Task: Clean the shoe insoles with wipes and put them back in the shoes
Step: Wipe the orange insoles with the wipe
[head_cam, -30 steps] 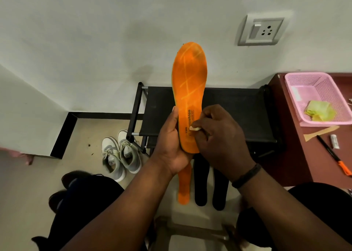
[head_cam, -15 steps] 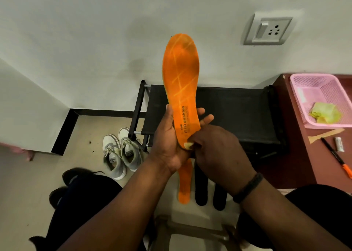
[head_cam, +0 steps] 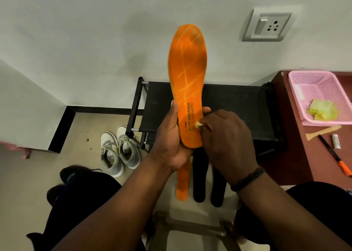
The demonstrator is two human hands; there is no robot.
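Note:
My left hand (head_cam: 171, 136) grips the heel end of an orange insole (head_cam: 187, 71) and holds it upright, toe up, in front of the wall. My right hand (head_cam: 226, 138) pinches a small pale wipe (head_cam: 198, 124) and presses it on the insole's lower part beside the printed lettering. On the floor below lie a second orange insole (head_cam: 182, 182) and two black insoles (head_cam: 199, 184), partly hidden by my hands. A pair of grey-white sneakers (head_cam: 119, 149) stands on the floor to the left.
A black shoe rack (head_cam: 238, 106) stands against the wall behind the insole. To the right a brown table (head_cam: 297, 155) carries a pink basket (head_cam: 308, 90) with yellow-green wipes (head_cam: 322, 109), a pen and a small tube. A dark shoe (head_cam: 74, 171) lies by my left knee.
My right hand has moved the wipe from the insole's bottom heel edge up to beside the lettering. The insole has shifted slightly right in view, still held upright.

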